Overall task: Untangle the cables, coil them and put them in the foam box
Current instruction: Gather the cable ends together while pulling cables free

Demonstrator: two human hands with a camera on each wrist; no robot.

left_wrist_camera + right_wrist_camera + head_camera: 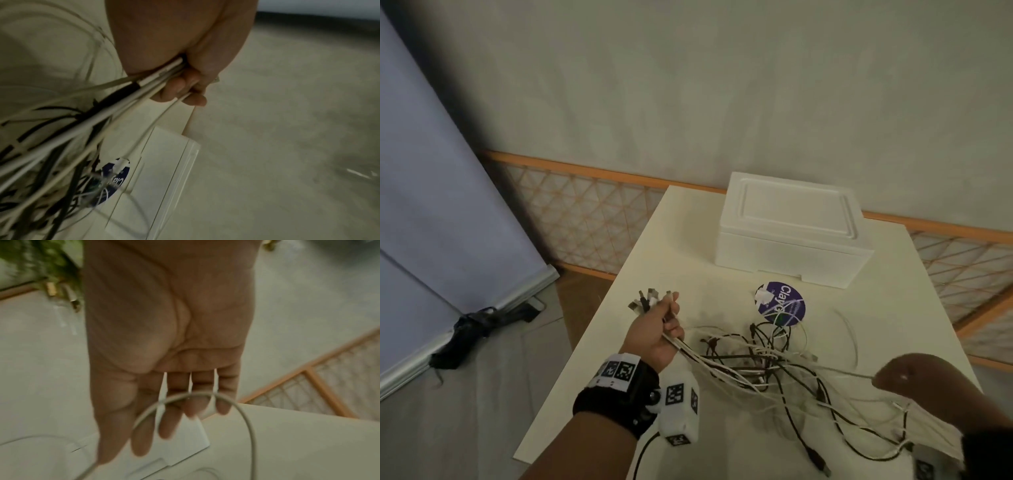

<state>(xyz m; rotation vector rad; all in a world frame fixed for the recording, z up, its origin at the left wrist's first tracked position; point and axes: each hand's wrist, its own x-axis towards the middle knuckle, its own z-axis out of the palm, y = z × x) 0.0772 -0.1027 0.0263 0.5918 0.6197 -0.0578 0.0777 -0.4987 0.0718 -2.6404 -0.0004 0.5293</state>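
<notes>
Left hand (pixel 655 337) gripped a bundle of cable ends (pixel 650 301), tangled cables (pixel 763 366) trailing across the table (pixel 688 240), right hand (pixel 164 345) spread, white cable (pixel 236 404) across its fingers (pixel 141 443), lidded foam box (pixel 791 233) behind.

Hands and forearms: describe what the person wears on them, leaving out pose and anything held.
Both hands are bare: no gloves or rings show. The left hand has a black wrist strap carrying white blocks printed with black square markers, with a white camera housing and a dark lead hanging below. The right hand is blurred; a dark strap shows at its wrist. No sleeves are visible.
</notes>
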